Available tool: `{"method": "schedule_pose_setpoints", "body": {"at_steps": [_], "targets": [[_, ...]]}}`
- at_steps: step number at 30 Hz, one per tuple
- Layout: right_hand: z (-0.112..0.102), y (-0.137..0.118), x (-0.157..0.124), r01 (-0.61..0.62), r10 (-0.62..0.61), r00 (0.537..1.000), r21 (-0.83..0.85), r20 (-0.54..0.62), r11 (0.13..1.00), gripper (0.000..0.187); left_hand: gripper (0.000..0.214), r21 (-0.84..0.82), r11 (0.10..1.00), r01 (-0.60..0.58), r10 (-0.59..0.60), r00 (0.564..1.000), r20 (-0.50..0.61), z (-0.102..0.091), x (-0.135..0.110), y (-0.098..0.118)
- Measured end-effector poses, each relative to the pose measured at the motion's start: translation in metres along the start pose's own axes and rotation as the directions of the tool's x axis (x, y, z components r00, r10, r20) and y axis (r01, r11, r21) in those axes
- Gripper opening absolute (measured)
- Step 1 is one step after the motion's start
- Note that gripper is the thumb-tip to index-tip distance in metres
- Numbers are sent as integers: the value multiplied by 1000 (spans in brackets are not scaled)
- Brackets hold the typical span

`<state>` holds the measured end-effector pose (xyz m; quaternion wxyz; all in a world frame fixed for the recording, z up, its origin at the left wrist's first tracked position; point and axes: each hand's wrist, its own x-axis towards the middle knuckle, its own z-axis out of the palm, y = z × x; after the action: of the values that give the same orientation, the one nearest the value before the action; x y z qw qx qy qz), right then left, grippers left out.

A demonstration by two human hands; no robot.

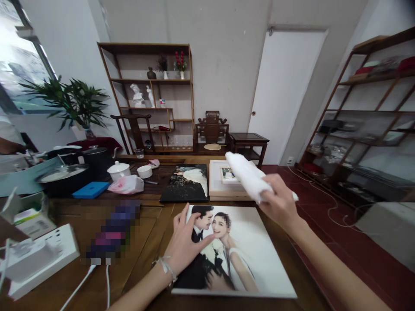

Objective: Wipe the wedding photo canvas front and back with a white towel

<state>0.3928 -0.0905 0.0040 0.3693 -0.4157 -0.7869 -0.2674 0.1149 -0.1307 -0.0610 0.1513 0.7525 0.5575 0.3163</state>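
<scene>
A large photo panel (pixel 259 255) showing a couple lies flat on the wooden table in front of me. My left hand (pixel 186 239) rests on its left side, fingers spread, with a bracelet at the wrist. Above the panel's far right corner, my right hand (pixel 280 203) grips a folded white cloth (pixel 248 175). The cloth is raised clear of the panel. Just beyond it lie a dark photo panel (pixel 184 183) and a pale frame (pixel 217 181) with a small picture; the cloth partly covers my view of that frame.
At left are a white power strip (pixel 45 259), a blurred-out device (pixel 112 233) on cables, a blue box (pixel 91 189) and a lidded pan (pixel 65 172). A white lidded pot (pixel 118 170), a white cup (pixel 145 172) and a plastic bag (pixel 126 184) stand farther back.
</scene>
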Motion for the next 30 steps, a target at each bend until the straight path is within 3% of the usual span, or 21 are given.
{"method": "schedule_pose_setpoints", "body": {"at_steps": [3, 5, 6, 10, 15, 18, 22, 26, 30], "targets": [[-15, -19, -37, 256, -261, 964, 97, 42, 962, 21, 48, 22, 1000, -22, 22, 1000, -2, 0, 0, 0], [-16, -32, -54, 323, -346, 927, 164, 142, 932, 20, 46, 19, 998, -58, 58, 998, -14, 1, 2, -2], [-14, -38, -59, 295, -332, 921, 192, 202, 936, 18, 46, 18, 997, -77, 77, 997, -19, 1, 3, -2], [-7, -50, -58, -1, -90, 910, 218, 405, 976, 11, 51, 37, 995, -90, 89, 996, 19, 2, 7, -4], [5, -54, -48, -142, -4, 843, 229, 539, 963, 8, 63, 47, 993, -111, 103, 984, 144, -6, 8, 0], [9, -54, -48, -173, 29, 823, 203, 567, 964, 10, 73, 74, 985, -156, 137, 966, 218, -8, 5, 1], [2, -58, -49, -170, 28, 813, 192, 581, 967, 18, 70, 153, 970, -191, 158, 967, 201, -4, 2, -1], [-20, -73, -59, -159, 0, 781, 199, 624, 967, 19, 50, 158, 967, -200, 176, 972, 156, 0, 3, -4], [-51, -96, -81, -139, -52, 717, 215, 696, 967, 19, 45, 145, 970, -194, 178, 977, 119, 2, 4, -6]]}}
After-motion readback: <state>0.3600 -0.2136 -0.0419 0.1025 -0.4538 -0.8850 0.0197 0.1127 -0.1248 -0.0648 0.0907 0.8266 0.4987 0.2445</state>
